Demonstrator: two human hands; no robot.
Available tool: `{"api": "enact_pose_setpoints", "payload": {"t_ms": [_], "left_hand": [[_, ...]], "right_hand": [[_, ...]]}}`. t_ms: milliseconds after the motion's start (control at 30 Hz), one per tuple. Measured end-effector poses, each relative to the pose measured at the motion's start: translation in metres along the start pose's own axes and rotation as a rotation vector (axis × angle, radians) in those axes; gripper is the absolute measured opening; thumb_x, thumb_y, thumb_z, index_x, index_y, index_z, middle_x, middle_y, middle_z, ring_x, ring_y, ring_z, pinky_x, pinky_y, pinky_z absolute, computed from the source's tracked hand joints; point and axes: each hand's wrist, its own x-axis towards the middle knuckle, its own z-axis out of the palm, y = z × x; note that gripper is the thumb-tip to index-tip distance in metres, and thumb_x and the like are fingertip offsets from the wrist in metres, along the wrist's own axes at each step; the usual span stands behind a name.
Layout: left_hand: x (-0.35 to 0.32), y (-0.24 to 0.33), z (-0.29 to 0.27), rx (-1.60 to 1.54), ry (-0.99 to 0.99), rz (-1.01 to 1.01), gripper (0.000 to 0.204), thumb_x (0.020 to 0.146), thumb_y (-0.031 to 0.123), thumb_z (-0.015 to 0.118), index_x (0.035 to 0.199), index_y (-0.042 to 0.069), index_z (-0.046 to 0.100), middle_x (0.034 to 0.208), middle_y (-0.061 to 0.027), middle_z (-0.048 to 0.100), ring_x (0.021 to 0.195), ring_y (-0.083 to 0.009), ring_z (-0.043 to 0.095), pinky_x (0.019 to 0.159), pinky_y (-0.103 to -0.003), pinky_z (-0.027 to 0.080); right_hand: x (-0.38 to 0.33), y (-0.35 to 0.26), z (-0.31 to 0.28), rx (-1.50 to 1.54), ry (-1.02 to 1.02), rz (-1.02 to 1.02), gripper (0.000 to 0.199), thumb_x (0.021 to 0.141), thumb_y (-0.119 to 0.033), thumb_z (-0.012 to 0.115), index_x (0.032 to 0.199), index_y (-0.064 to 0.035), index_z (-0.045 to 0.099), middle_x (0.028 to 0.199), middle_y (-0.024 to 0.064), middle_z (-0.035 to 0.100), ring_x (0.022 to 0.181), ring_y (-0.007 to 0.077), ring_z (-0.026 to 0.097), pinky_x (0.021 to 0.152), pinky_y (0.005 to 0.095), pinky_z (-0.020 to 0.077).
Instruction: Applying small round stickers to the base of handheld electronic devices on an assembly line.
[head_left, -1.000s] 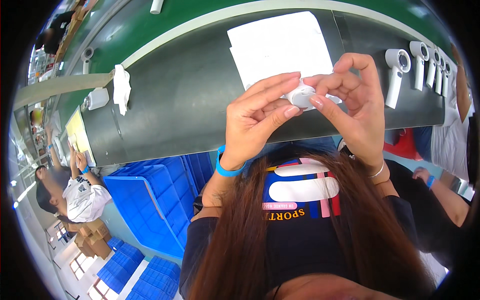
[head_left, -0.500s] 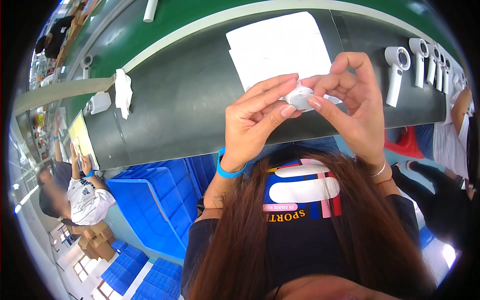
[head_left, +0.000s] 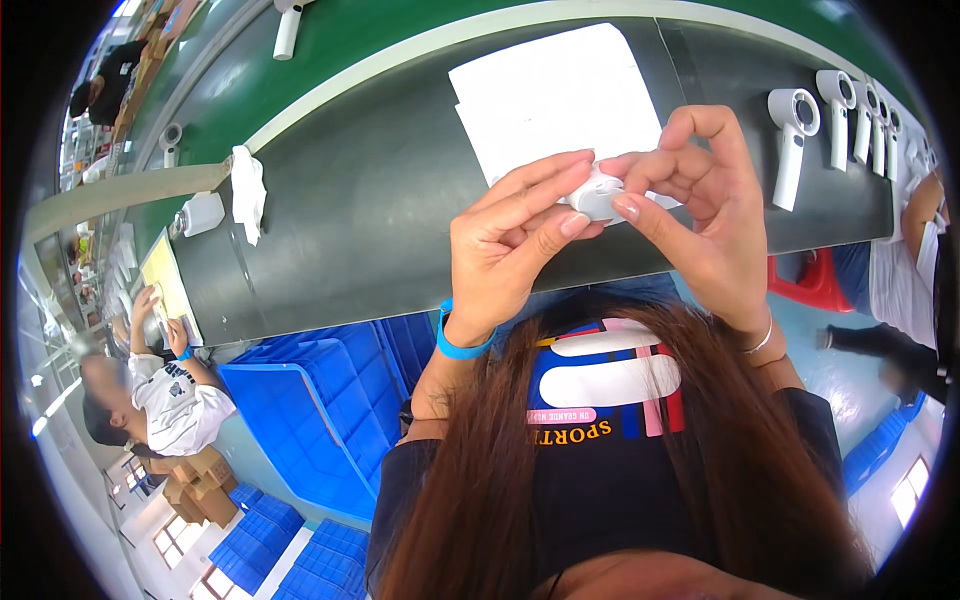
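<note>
Both of my hands are raised over the dark work table, closed on one small white rounded plastic part (head_left: 597, 199). My left hand (head_left: 500, 240), with a blue band at the wrist, grips it between thumb and fingers from the left. From the other side, the thumb and fingertips of my right hand (head_left: 715, 215) pinch its edge. A curved seam or slot shows on the part's face; the rest of it is hidden behind my fingers. Just beyond my hands lie white paper sheets (head_left: 550, 95).
White handheld fans (head_left: 790, 150) stand in a row at the right. A metal bar (head_left: 120, 195), a white cloth (head_left: 247, 195) and a white device (head_left: 203, 213) are at the left. Blue crates (head_left: 310, 420) sit below the table edge. Co-workers (head_left: 175, 400) are on both sides.
My hands keep almost the same grip and place. A white fan on the far green surface shows more of itself now. The left co-worker's hands and a dark-clothed person at right have shifted.
</note>
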Motion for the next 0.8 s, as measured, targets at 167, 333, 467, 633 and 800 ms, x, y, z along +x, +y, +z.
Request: {"api": "enact_pose_setpoints", "payload": {"t_ms": [167, 333, 467, 633, 800], "left_hand": [[-0.0004, -0.0007, 0.0002, -0.006, -0.004, -0.001, 0.033, 0.086, -0.004, 0.060, 0.119, -0.004, 0.058, 0.127, -0.0194, 0.050, 0.101, -0.0248, 0.062, 0.085, -0.033, 0.056], [-0.0007, -0.0007, 0.0002, -0.013, -0.010, -0.008, 0.033, 0.086, -0.004, 0.060, 0.118, -0.005, 0.058, 0.127, -0.0195, 0.050, 0.101, -0.0249, 0.062, 0.085, -0.034, 0.057], [-0.0010, -0.0004, 0.0003, -0.005, -0.002, -0.010, 0.033, 0.085, -0.004, 0.060, 0.118, -0.005, 0.058, 0.127, -0.0197, 0.050, 0.101, -0.0250, 0.062, 0.086, -0.034, 0.056], [-0.0009, -0.0006, 0.0000, 0.002, -0.011, -0.007, 0.033, 0.085, -0.005, 0.059, 0.118, -0.005, 0.058, 0.127, -0.0197, 0.050, 0.101, -0.0250, 0.062, 0.086, -0.035, 0.056], [-0.0011, -0.0015, 0.0005, -0.001, -0.004, -0.003, 0.031, 0.086, -0.006, 0.059, 0.117, -0.006, 0.058, 0.127, -0.0193, 0.050, 0.101, -0.0247, 0.062, 0.087, -0.036, 0.056]], "right_hand": [[-0.0006, 0.0000, -0.0005, -0.010, 0.004, -0.003, 0.039, 0.082, 0.002, 0.065, 0.108, -0.0063, 0.037, 0.081, 0.0068, 0.063, 0.100, 0.0208, 0.063, 0.088, 0.0277, 0.0477], [-0.0004, 0.0000, -0.0027, 0.006, -0.016, 0.020, 0.040, 0.082, 0.002, 0.066, 0.108, -0.0061, 0.037, 0.080, 0.0068, 0.063, 0.100, 0.0208, 0.063, 0.088, 0.0278, 0.0475], [-0.0007, -0.0003, -0.0015, 0.009, -0.006, 0.026, 0.039, 0.082, 0.002, 0.065, 0.107, -0.0061, 0.037, 0.080, 0.0067, 0.062, 0.100, 0.0207, 0.063, 0.087, 0.0277, 0.0474], [-0.0009, -0.0020, -0.0001, 0.012, 0.008, 0.039, 0.039, 0.082, 0.003, 0.065, 0.107, -0.0059, 0.036, 0.079, 0.0066, 0.062, 0.100, 0.0203, 0.063, 0.087, 0.0279, 0.0475], [-0.0017, -0.0030, 0.0009, -0.015, 0.018, 0.044, 0.040, 0.082, 0.003, 0.065, 0.107, -0.0056, 0.035, 0.080, 0.0070, 0.062, 0.100, 0.0202, 0.063, 0.087, 0.0282, 0.0479]]}}
